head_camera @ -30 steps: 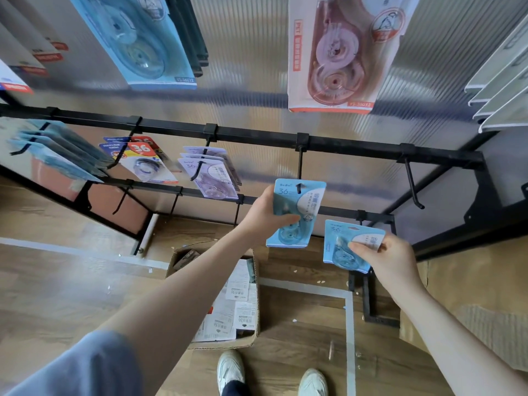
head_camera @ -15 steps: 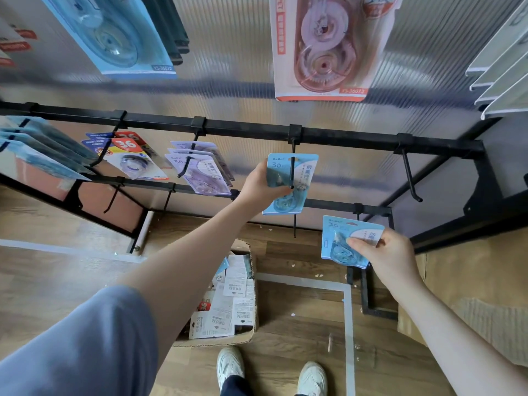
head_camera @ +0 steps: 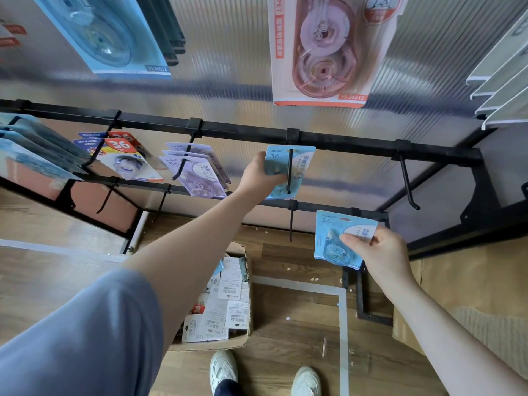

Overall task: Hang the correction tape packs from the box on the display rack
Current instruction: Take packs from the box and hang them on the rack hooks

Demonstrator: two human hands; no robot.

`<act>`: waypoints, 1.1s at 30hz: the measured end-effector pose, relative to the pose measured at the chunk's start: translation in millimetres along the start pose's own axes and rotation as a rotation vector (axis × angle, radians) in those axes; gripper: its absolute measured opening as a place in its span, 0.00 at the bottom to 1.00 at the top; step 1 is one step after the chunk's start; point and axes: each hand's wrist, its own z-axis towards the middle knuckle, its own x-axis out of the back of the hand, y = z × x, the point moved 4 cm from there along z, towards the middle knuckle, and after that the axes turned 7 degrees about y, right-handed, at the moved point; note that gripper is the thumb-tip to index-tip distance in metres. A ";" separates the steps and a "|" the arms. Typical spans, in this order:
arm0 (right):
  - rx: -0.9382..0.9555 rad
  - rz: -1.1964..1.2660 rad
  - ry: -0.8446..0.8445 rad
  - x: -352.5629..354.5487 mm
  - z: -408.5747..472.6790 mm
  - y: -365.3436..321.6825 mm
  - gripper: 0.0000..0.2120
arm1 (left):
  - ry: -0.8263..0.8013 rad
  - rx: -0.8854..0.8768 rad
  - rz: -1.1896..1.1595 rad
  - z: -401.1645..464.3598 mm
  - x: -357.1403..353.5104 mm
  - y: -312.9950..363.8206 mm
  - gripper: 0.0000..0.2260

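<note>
1. Now my left hand [head_camera: 258, 174] has pushed its blue pack [head_camera: 288, 170] further along the hook [head_camera: 289, 171] than half a second ago; the black peg runs through the card's hole and crosses its front, nearer the top rail [head_camera: 243, 131].
2. My right hand [head_camera: 380, 252] has hardly moved: thumb and fingers pinch a second blue pack [head_camera: 334, 238] lower down, beside the lower rail.
3. Both packs are flat, glossy blue cards with a clear blister over a round tape wheel. The rack is square black metal tube in front of ribbed translucent sheeting.
4. My left arm is stretched forward, fingers wrapped round the card's left edge; the right arm is bent, wrist raised.
5. Below, the cardboard box [head_camera: 247, 281] sits on the wood floor with more packs inside.
</note>
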 end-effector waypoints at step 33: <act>0.184 0.185 -0.172 -59.2 -2.6 -73.1 0.04 | 0.419 -0.397 0.831 -116.5 101.7 -61.0 0.08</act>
